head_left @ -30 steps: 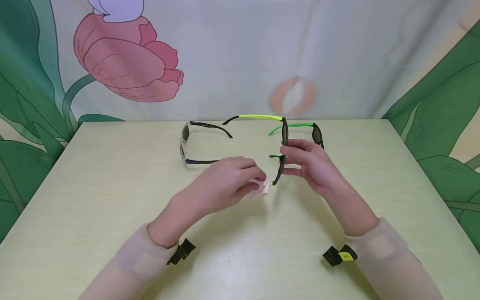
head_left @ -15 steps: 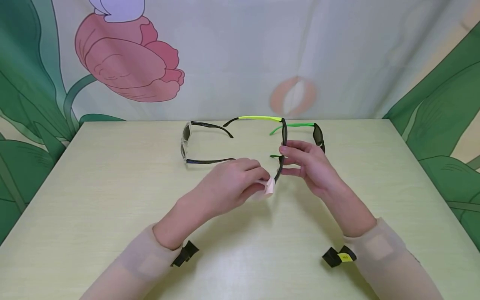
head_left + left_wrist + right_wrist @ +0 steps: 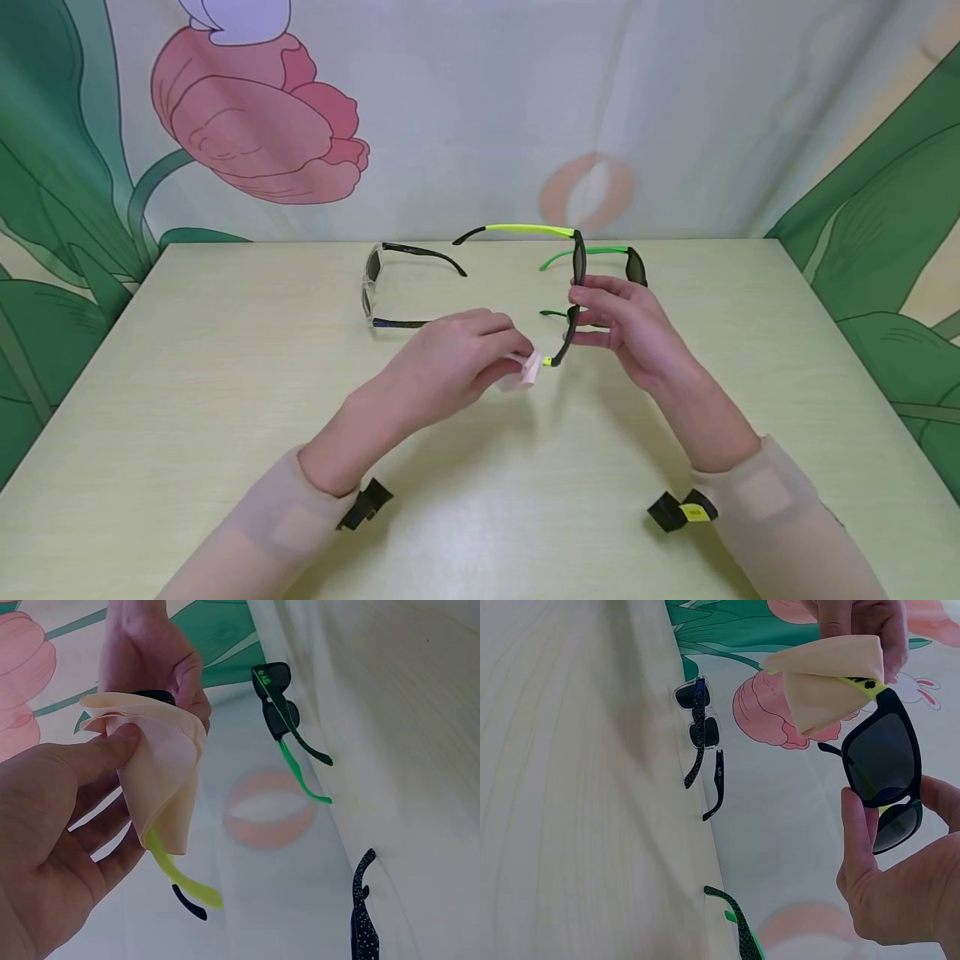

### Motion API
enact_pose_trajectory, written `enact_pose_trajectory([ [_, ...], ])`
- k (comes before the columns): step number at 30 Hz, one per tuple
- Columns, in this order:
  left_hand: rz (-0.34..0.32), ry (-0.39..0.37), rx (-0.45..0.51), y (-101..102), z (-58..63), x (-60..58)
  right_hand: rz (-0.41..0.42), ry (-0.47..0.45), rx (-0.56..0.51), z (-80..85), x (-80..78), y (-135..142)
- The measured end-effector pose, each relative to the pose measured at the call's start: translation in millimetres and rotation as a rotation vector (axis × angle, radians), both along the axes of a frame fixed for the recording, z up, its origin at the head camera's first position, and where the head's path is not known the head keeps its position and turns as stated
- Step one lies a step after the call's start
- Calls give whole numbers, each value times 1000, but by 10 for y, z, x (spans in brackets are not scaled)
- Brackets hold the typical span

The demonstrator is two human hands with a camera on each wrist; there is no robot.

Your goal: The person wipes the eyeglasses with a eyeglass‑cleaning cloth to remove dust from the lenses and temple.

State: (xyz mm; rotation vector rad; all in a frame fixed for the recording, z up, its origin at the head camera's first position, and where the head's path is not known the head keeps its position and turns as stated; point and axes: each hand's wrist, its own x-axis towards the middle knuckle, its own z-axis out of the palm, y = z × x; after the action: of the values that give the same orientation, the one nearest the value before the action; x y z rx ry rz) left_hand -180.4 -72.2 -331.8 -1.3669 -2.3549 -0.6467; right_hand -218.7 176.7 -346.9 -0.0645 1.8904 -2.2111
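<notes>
My right hand holds a pair of black sunglasses by the bridge, its temples spread and pointing left. One yellow-green temple shows in full at the far side. A pale pink cloth is folded round the near temple, and my left hand pinches cloth and temple between thumb and fingers. In the left wrist view the temple's yellow end sticks out below the cloth; in the right wrist view its hinge end shows beside the front frame.
Clear-framed sunglasses with dark temples lie unfolded on the table at the left. Green-templed sunglasses lie behind my right hand, partly hidden. A printed curtain hangs along the table's back edge.
The cloth slid right toward the hinge, then back left along the near temple, baring its yellow hinge end. The sunglasses and my right hand shifted slightly right.
</notes>
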Motion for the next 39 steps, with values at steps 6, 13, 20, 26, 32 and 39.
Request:
enact_pose_trajectory([
  [6,-1,-3,14,-57,-14,-38,-7,1,-12,12,3,17],
  [13,8,-18,33,-136,-8,-65,-22,3,-7,35,17,64],
  [20,-6,-54,64,-227,-27,-92,-25,5,-9,34,21,88],
  [26,-10,-81,67,-297,-23,-126,-25,12,9,37,22,121],
  [32,8,-78,75,-378,-7,-168,-21,10,-19,62,14,174],
  [39,53,-80,50,-505,-3,-231,15,11,-80,66,-24,259],
])
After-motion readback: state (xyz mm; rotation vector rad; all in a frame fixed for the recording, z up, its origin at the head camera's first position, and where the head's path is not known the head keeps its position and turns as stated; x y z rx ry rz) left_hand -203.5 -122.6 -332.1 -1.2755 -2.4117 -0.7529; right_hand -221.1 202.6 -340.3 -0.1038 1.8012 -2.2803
